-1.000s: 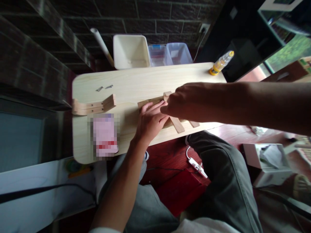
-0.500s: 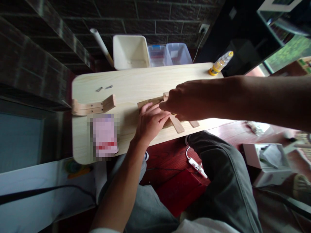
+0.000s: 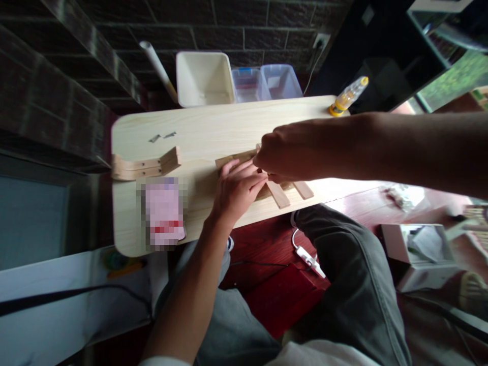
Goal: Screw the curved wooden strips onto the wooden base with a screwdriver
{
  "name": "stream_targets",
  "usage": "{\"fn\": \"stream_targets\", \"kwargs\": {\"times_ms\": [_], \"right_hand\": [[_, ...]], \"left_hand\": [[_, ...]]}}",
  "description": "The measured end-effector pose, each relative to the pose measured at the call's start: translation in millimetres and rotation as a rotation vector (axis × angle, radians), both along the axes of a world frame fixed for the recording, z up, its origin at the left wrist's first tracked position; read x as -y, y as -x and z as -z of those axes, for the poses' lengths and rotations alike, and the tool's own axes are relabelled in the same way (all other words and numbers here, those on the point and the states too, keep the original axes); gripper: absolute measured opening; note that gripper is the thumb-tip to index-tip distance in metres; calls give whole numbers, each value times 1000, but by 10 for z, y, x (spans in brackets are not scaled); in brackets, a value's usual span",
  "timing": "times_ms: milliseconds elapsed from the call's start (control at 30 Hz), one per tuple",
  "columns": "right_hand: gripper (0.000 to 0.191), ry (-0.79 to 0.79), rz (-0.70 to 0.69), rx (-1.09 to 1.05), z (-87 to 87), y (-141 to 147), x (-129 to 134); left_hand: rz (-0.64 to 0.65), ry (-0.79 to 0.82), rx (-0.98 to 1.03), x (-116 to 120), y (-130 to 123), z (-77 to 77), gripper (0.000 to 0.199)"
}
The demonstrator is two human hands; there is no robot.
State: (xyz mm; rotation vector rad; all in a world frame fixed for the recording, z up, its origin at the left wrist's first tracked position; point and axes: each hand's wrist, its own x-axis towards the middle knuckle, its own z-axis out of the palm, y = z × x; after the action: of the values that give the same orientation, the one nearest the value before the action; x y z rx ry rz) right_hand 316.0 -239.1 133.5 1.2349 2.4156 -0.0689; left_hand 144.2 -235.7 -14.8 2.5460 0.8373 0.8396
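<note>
On the pale wooden table, my left hand (image 3: 238, 188) bears down on a wooden piece (image 3: 244, 156), fingers laid over it and holding it to the tabletop. Its thumb and forefinger point in beneath my right hand (image 3: 280, 152), which is closed in a fist just to the right. A tiny bit of yellow shows under that fist; the thing it grips is otherwise hidden. Two flat wooden slats (image 3: 277, 194) stick out from below the hands toward the table's near edge. My right forearm covers part of the work.
A curved wooden part (image 3: 147, 165) with dark holes lies at left, near a blurred-out pink item (image 3: 163, 211) and small metallic pieces (image 3: 162, 136). A clear bottle (image 3: 347, 96) with yellow ends stands at back right. Beyond the table are a cream bin (image 3: 205, 79) and clear plastic boxes (image 3: 281, 81).
My right fist has shifted slightly and turned a little over the same spot, showing more of the right slat. My left hand stays in place. The whole view has tilted slightly.
</note>
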Motion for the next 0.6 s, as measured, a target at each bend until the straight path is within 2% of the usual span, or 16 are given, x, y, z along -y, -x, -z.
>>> {"fn": "stream_targets", "kwargs": {"times_ms": [100,233,400,600], "right_hand": [[21,-19,-26,58,0,8,-12],[15,10,-23,89,-111,44,-3],[17,39,-27,89,-210,97,1],[14,78,25,49,-234,172,25]], "left_hand": [[-1,5,-8,-1,-3,-2,18],[-3,3,6,5,-1,0,17],[-12,2,-3,14,8,-4,16],[-9,-9,4,6,-3,7,16]]}}
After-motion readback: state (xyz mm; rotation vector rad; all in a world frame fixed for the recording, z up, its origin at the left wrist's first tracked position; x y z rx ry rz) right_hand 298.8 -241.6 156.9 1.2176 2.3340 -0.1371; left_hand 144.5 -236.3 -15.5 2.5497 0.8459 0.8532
